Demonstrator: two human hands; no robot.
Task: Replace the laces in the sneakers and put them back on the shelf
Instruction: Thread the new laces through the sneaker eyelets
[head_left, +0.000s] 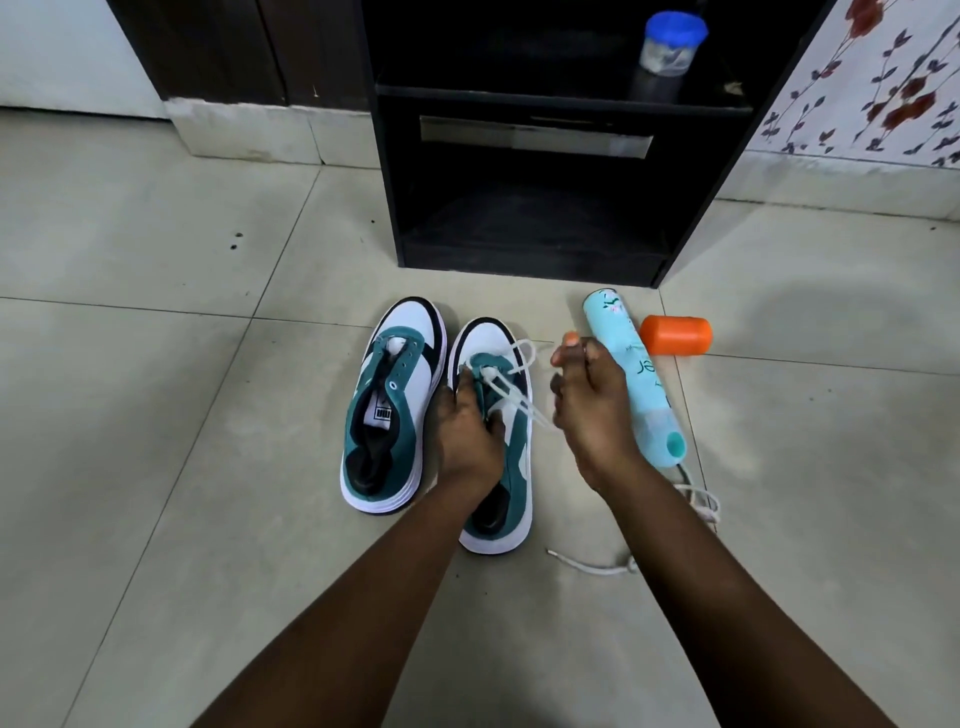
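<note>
Two teal, white and black sneakers stand side by side on the tiled floor, toes toward the shelf. The left sneaker (387, 410) has no lace in its eyelets. My left hand (467, 426) grips the tongue area of the right sneaker (511, 457). A white lace (511, 374) runs loosely through that shoe's front eyelets and out to the right. My right hand (589, 402) is raised beside the shoe with its fingers curled, pinching this lace. Another white lace (696, 512) lies loose on the floor, partly under my right forearm.
A black shelf unit (545, 208) stands straight ahead with an open bottom compartment; a blue-lidded jar (670, 47) sits on its upper shelf. A light-blue spray can (639, 379) lies right of the shoes beside an orange cap (675, 335). A floral wall is at far right.
</note>
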